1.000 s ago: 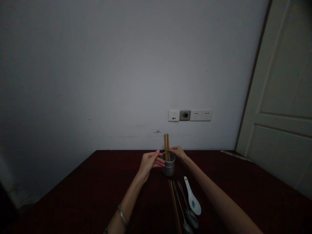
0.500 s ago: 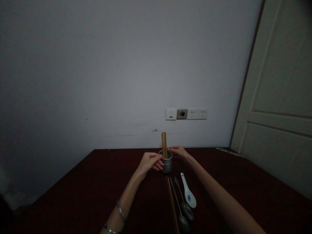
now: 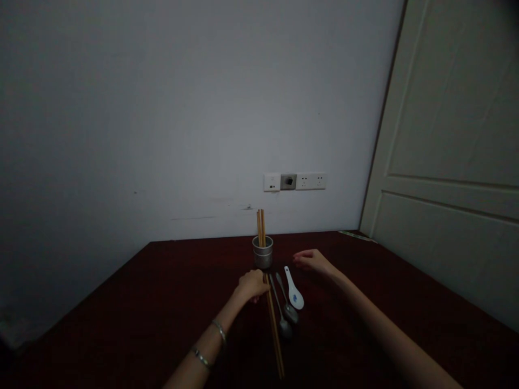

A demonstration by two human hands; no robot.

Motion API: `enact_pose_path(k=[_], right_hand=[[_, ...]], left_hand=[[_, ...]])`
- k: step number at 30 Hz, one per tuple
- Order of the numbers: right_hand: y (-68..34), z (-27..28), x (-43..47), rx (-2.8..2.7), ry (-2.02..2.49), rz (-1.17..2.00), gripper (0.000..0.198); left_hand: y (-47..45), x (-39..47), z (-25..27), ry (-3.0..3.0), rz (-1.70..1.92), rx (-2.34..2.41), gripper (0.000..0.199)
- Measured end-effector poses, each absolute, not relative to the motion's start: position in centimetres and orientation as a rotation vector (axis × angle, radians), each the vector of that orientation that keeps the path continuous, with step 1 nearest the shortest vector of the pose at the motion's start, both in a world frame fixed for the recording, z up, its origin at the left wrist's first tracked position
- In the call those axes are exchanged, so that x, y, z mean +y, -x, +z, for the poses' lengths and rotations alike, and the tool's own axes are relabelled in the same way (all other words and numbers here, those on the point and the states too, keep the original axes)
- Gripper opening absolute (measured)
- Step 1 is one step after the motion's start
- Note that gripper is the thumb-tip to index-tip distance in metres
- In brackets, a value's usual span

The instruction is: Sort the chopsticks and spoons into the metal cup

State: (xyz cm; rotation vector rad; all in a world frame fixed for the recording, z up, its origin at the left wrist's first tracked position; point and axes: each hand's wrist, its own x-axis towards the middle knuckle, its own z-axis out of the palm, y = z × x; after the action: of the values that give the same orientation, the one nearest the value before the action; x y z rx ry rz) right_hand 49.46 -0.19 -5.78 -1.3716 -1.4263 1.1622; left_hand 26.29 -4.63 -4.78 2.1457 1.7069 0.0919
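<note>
Your left hand point(image 3: 253, 284) has its fingers at the far end of the chopsticks point(image 3: 274, 329) lying on the table point(image 3: 154, 302); whether it grips them, you cannot tell. Right of these lie two metal spoons point(image 3: 285, 328), then a white spoon point(image 3: 295, 294). Your right hand point(image 3: 314, 260), loosely open, is just right of its handle. Farther off, the cup point(image 3: 263, 257) stands upright, holding more sticks point(image 3: 261, 227).

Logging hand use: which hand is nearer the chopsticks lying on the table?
Left. The left hand is at the far ends of the chopsticks; the right hand is apart, to their right.
</note>
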Motion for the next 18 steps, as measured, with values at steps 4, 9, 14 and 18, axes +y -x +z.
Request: enact_pose_path(k=[4,9,14,18], right_hand=[[-49.3,-6.5,-2.8,-1.464,1.312,1.182,0.019],[-48.8,-6.4,-5.5,-1.489,1.224,1.167,0.022],[-48.7,-6.0,-7.2,-1.501,1.195,1.138,0.024],[-48.7,-5.9,-7.8,-1.508,1.199,1.128,0.027]], left_hand=[[-27.3,-5.0,-5.3,-2.270,0.085,1.814,0.028],[-28.1,-4.9,-6.4,-2.295,0.033,1.872,0.032],[-28.4,-4.8,-7.4,-2.297,0.088,1.893,0.036],[-28.6,-4.7,-7.8,-2.261,0.116,1.921,0.035]])
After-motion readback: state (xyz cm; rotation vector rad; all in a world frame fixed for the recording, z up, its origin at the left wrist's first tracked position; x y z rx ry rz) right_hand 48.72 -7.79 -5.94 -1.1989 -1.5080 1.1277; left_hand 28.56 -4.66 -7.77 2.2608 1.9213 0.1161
